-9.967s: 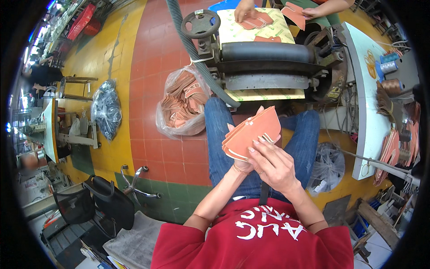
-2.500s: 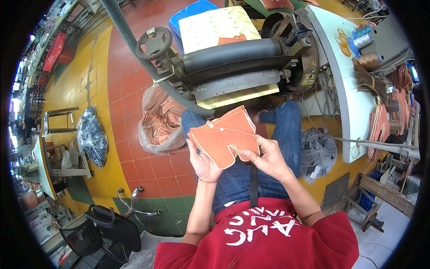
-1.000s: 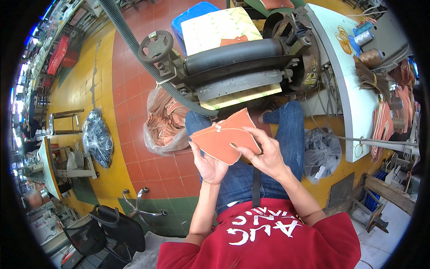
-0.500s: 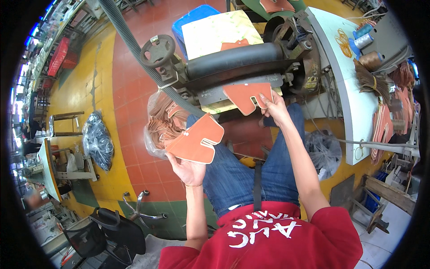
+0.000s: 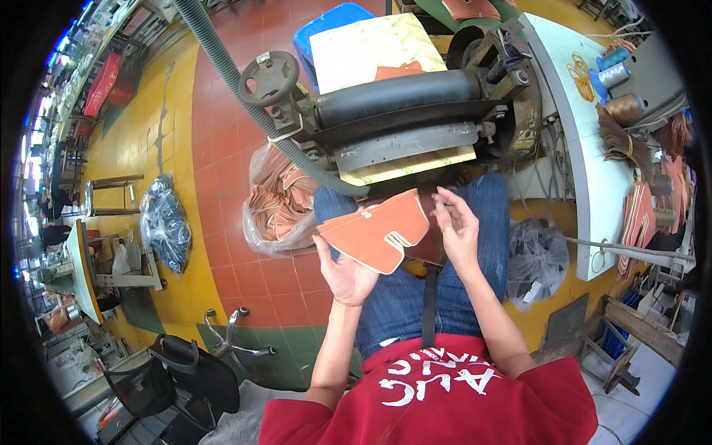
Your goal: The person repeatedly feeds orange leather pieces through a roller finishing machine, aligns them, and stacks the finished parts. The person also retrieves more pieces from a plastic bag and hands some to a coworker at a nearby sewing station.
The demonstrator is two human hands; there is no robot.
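My left hand (image 5: 347, 276) grips a small stack of flat orange shoe-upper pieces (image 5: 374, 233) by their left end, thumb on top. The pieces have pale edges and a notch on the near side. Close to the stack's right end, my right hand (image 5: 456, 222) is raised with fingers apart and slightly bent, nothing visible in it. Beyond both hands stands a roller machine with a dark roller (image 5: 397, 99) and a metal feed plate (image 5: 408, 146). Another orange piece (image 5: 400, 70) shows partly behind the roller, on a pale yellow board (image 5: 371, 41).
A clear bag of orange pieces (image 5: 278, 196) sits on the floor at left, beside a ribbed grey hose (image 5: 215, 63). To the right, a white table (image 5: 582, 163) carries thread spools (image 5: 623, 107). A clear plastic bag (image 5: 535, 256) lies by my right leg.
The piece my right hand held over the feed plate is gone from there and from the hand. That hand came back toward me; my left hand moved right with its stack.
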